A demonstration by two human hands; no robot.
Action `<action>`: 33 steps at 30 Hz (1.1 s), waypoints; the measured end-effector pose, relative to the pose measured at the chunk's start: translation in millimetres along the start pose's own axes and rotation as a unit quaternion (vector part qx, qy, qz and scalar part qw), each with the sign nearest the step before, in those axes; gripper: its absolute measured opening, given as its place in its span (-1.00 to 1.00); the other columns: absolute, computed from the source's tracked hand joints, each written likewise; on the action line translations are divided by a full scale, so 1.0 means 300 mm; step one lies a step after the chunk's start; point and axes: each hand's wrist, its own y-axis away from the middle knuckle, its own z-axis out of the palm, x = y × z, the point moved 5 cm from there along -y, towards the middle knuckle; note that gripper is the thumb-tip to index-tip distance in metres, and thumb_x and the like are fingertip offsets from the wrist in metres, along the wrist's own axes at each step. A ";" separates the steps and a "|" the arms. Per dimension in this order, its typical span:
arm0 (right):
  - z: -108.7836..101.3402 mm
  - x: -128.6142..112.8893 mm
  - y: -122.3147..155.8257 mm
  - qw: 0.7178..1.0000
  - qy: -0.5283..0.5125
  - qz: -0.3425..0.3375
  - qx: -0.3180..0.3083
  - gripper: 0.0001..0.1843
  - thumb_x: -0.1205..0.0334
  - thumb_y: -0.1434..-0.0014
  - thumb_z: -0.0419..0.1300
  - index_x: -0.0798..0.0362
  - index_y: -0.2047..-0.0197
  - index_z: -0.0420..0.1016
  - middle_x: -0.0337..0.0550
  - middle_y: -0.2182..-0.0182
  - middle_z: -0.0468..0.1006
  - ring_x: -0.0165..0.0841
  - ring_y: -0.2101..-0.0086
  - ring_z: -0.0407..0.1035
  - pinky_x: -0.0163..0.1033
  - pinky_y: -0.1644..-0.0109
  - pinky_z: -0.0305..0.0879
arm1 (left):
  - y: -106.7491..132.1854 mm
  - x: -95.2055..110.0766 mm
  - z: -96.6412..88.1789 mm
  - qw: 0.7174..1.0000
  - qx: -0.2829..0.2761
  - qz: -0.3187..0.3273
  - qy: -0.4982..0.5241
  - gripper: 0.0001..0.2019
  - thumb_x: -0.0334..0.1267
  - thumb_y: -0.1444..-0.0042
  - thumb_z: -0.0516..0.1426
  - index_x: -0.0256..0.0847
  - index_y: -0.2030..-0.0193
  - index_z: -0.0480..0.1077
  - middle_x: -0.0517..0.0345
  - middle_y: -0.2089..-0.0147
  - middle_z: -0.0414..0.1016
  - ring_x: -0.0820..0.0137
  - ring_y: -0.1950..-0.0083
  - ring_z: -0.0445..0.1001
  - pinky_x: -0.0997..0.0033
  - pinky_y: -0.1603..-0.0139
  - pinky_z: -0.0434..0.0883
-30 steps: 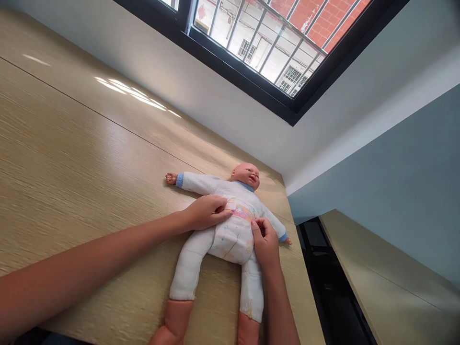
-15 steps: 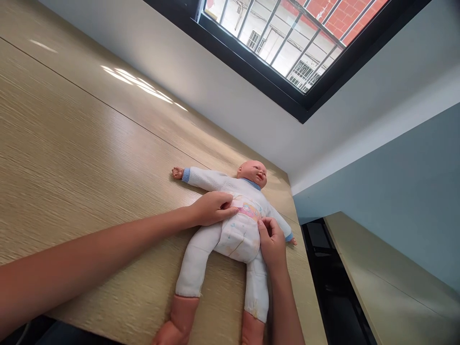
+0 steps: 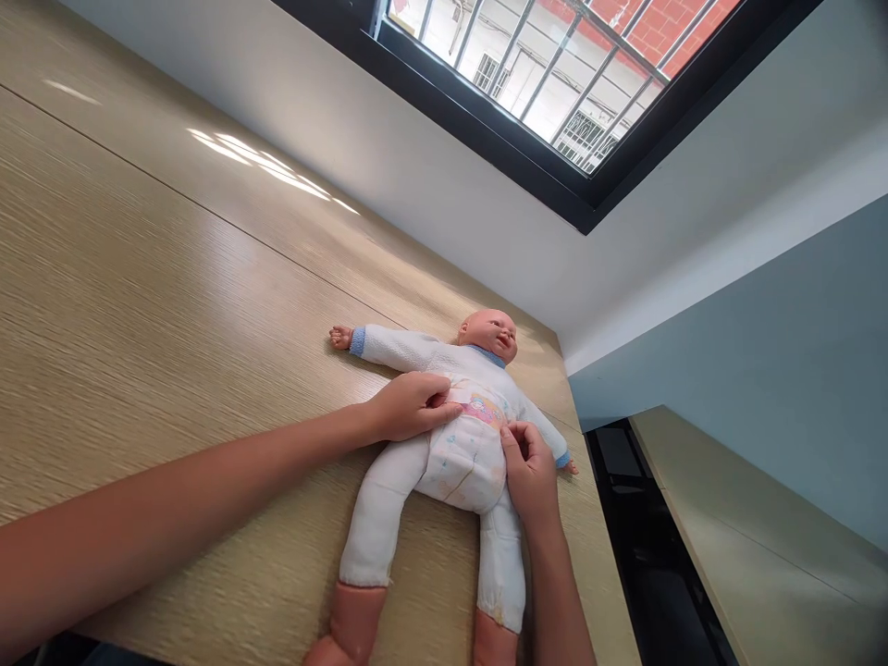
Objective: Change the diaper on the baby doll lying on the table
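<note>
Okay, we start with our two hands. Our right hand (image 3: 531,472) is at 3 o'clock from the middle of the diaper (image 3: 462,467). Its thumb and fingers (image 3: 517,442) pinch together on the diaper's top edge. Our left hand (image 3: 409,407) is at 9 o'clock, and its fingers (image 3: 438,398) curl onto the pink band (image 3: 472,409) at the front. We can't tell if they are pinching or just pressing. The two hands are apart, with the pink band between them.

The diaper is on a baby doll (image 3: 444,370). The doll lies flat on its back on a wooden table (image 3: 173,305), close to the table's far corner. Its white top (image 3: 409,353) has blue cuffs (image 3: 357,340) and a blue collar (image 3: 487,355). Its head (image 3: 487,338) is at 12 o'clock, with one small hand (image 3: 339,338) at 10 o'clock and the other (image 3: 570,467) at 3 o'clock. Its white legs (image 3: 378,527) go down to 6 o'clock, and its peach feet (image 3: 351,624) reach the picture's edge.

Farther out, a black window frame (image 3: 527,83) with metal bars (image 3: 555,74) is at 12 o'clock. A pale blue wall (image 3: 763,305) is at 2 o'clock. A black gap (image 3: 645,546) and another tabletop (image 3: 749,527) are at 3 o'clock.
</note>
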 end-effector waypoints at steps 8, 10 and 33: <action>-0.001 0.008 -0.005 1.000 0.012 -0.009 0.006 -0.67 -0.06 -0.26 0.15 0.05 0.30 0.42 -0.23 0.42 0.45 -0.31 0.38 0.31 -0.24 0.28 0.24 | -0.006 -0.004 0.008 1.000 -0.006 -0.015 0.005 -0.57 0.04 -0.28 0.08 -0.20 0.49 0.16 0.30 0.51 0.21 0.48 0.44 0.15 0.40 0.41 0.06; -0.002 0.008 -0.006 1.000 0.010 -0.009 0.009 -0.68 -0.05 -0.27 0.15 0.05 0.31 0.42 -0.22 0.41 0.46 -0.31 0.37 0.32 -0.23 0.27 0.25 | -0.007 -0.004 0.010 1.000 -0.008 -0.023 0.010 -0.55 0.07 -0.29 0.07 -0.20 0.49 0.16 0.30 0.52 0.21 0.48 0.44 0.15 0.41 0.41 0.06; -0.017 -0.056 0.020 0.995 -0.039 -0.085 0.037 -0.75 0.10 -0.27 0.17 0.07 0.38 0.44 -0.24 0.47 0.40 -0.37 0.43 0.25 -0.27 0.34 0.17 | -0.042 -0.017 0.037 0.994 -0.063 -0.003 0.085 -0.71 -0.20 -0.23 0.00 -0.18 0.48 0.05 0.30 0.49 0.12 0.45 0.41 0.11 0.41 0.40 0.04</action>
